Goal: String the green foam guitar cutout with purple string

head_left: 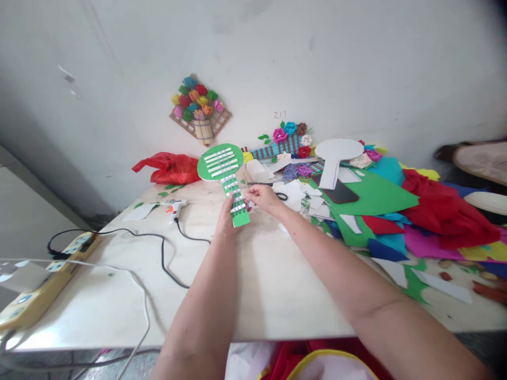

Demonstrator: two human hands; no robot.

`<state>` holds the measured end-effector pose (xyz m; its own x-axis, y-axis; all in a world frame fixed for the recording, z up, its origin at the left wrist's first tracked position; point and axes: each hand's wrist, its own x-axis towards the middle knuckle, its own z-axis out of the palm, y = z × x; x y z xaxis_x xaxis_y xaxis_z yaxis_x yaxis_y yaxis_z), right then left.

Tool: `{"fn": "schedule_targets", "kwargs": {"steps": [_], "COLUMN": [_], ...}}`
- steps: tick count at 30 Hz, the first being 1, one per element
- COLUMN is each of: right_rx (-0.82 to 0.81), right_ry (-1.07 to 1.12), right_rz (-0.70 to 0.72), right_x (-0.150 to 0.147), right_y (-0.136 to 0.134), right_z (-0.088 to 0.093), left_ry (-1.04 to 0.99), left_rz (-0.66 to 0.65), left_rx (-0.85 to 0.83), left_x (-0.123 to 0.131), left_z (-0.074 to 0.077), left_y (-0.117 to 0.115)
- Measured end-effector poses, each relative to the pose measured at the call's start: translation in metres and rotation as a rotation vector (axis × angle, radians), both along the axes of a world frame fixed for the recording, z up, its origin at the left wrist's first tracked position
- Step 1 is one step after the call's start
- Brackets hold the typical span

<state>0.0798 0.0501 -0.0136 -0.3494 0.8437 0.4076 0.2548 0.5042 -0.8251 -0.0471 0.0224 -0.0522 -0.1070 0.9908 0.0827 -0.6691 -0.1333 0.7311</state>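
Note:
My left hand (pixel 227 212) grips the narrow handle of a green paper cutout (pixel 222 164) shaped like a round paddle or a banjo. White strips lie across the cutout, crossed by thin lengthwise strands. It is held tilted above the table, round end away from me. Just to the right of the handle, my right hand (pixel 263 198) has thumb and fingertips pinched together close to the cutout's edge. What lies in that pinch is too small to make out. Scissors (pixel 281 196) show partly beyond the right wrist.
A glue gun (pixel 176 209) lies on the table at left, its cable running near a yellow power strip (pixel 35 298). Behind are a red plastic bag (pixel 170 168) and paper flowers (pixel 280 135). On the right, a white paddle-shaped cutout (pixel 336 153) rests among coloured paper scraps (pixel 380 195).

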Motion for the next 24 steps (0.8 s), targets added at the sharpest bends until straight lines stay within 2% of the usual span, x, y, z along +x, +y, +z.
{"fn": "schedule_targets", "kwargs": {"steps": [7,13,24], "right_rx": [0.098,0.134,0.047], "right_ry": [-0.134,-0.324,-0.429], "right_rz": [-0.195,-0.326,-0.351], "right_x": [0.002,0.006,0.01], "right_y": [0.007,0.013,0.012], "right_z": [-0.01,-0.019,-0.018], "left_ry": [0.015,0.002,0.04], "left_rz": [-0.012,0.006,-0.086], "left_rx": [0.048,-0.023,-0.107], "left_x": [-0.003,-0.006,-0.003], "left_z": [0.001,0.001,0.01], "left_y": [-0.002,-0.001,-0.008]}}
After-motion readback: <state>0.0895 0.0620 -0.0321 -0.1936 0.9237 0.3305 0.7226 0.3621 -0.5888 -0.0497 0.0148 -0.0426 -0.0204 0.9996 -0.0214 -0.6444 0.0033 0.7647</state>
